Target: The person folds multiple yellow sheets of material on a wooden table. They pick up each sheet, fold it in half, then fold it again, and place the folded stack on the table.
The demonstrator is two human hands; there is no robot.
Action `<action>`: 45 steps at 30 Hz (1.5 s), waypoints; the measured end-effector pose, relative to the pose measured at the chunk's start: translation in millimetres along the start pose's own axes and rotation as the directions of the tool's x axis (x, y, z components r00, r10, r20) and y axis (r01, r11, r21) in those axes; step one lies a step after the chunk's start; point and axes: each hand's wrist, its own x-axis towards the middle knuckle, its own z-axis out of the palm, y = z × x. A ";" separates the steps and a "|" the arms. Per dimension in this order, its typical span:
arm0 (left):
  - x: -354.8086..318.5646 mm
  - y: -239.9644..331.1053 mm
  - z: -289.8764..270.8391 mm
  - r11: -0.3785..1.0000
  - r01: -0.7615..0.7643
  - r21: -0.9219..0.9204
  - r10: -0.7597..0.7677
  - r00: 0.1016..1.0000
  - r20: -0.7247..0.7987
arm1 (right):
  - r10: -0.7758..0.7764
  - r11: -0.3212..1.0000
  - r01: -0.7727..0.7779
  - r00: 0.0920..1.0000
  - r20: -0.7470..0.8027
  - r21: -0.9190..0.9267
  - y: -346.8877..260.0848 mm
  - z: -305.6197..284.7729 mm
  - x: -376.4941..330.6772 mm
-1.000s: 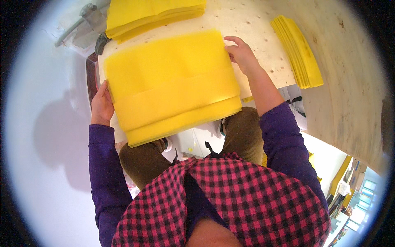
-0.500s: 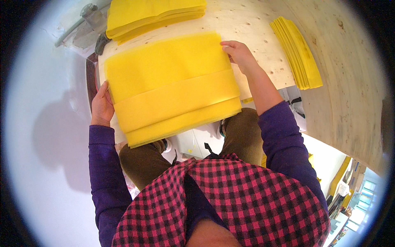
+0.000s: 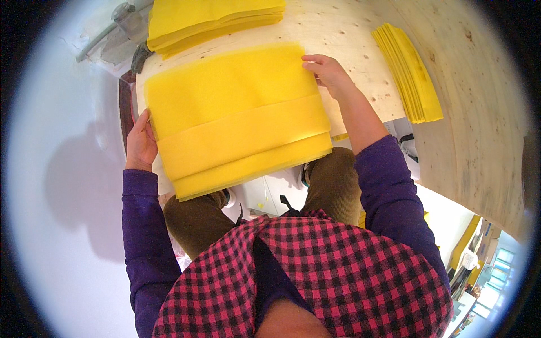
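A stack of yellow fabric-like sheets (image 3: pixel 236 84) lies in front of me, partly on the wooden table and jutting past its near edge above my knees. Its near part shows stepped, overlapping layers. My left hand (image 3: pixel 141 143) grips the left edge of the stack, thumb on the side and the other fingers partly hidden behind it. At the far right corner, my right hand (image 3: pixel 328 74) pinches the edge between thumb and fingers. Both hands sit at about opposite sides of the stack.
Another thick pile of yellow sheets (image 3: pixel 217 22) lies at the table's far left. On the right, a narrow folded yellow bundle (image 3: pixel 407 73) rests on the wooden tabletop (image 3: pixel 349 34). A dark object (image 3: pixel 141 58) and a clear container (image 3: pixel 128 21) are by the white wall (image 3: pixel 67 169).
Almost nothing differs. The whole view has shifted very slightly, and both hands keep their places on the yellow stack.
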 end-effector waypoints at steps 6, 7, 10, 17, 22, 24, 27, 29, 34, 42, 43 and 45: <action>-1.4 -0.6 -0.7 1.000 -0.002 0.019 0.002 1.000 -0.018 | 0.050 0.999 -0.050 0.999 0.003 -0.019 -6.6 1.7 -0.8; -1.2 -0.7 -1.0 1.000 -0.005 0.002 0.005 1.000 0.011 | 0.065 0.998 -0.065 0.998 0.004 -0.001 -7.1 1.8 -0.5; -0.5 -0.2 -1.8 1.000 0.014 -0.019 -0.014 1.000 0.026 | 0.088 0.995 -0.089 0.996 0.023 0.035 -7.0 0.7 0.6; 0.0 -1.2 -1.7 1.000 -0.001 -0.002 0.001 1.000 -0.017 | 0.110 0.993 -0.111 0.994 0.028 0.044 -5.4 -0.5 7.2; 1.6 -2.3 -0.8 1.000 -0.028 -0.005 0.028 0.999 -0.038 | 0.094 0.994 -0.098 0.993 0.078 0.055 -3.4 -4.4 9.0; 1.5 -2.9 -0.9 1.000 -0.026 0.012 0.026 0.998 -0.063 | 0.079 0.995 -0.085 0.993 0.090 0.060 -2.4 -5.9 8.8; 1.6 -3.4 -1.8 1.000 -0.013 0.013 0.013 0.999 -0.043 | 0.042 0.994 -0.055 0.990 0.131 0.094 -2.4 -7.8 7.9; 2.2 -3.4 -2.7 1.000 -0.010 0.008 0.011 1.000 -0.027 | 0.060 0.995 -0.070 0.989 0.138 0.073 -3.7 -8.7 6.9; 3.3 -4.0 -5.8 1.000 -0.030 0.009 0.030 0.999 -0.017 | 0.063 0.996 -0.073 0.984 0.165 0.060 -9.0 -9.0 2.4; 4.5 -4.1 -6.0 1.000 -0.014 -0.003 0.014 1.000 -0.019 | 0.032 0.994 -0.046 0.989 0.143 0.096 -7.4 -10.8 -3.2; 4.4 -4.2 -5.8 1.000 -0.017 -0.006 0.017 1.000 0.003 | 0.026 0.995 -0.039 0.989 0.143 0.093 -7.0 -11.6 -3.5; 4.0 -4.3 -5.5 1.000 -0.015 0.004 0.015 1.000 -0.027 | 0.019 0.995 -0.032 0.991 0.134 0.092 -6.4 -13.1 -4.3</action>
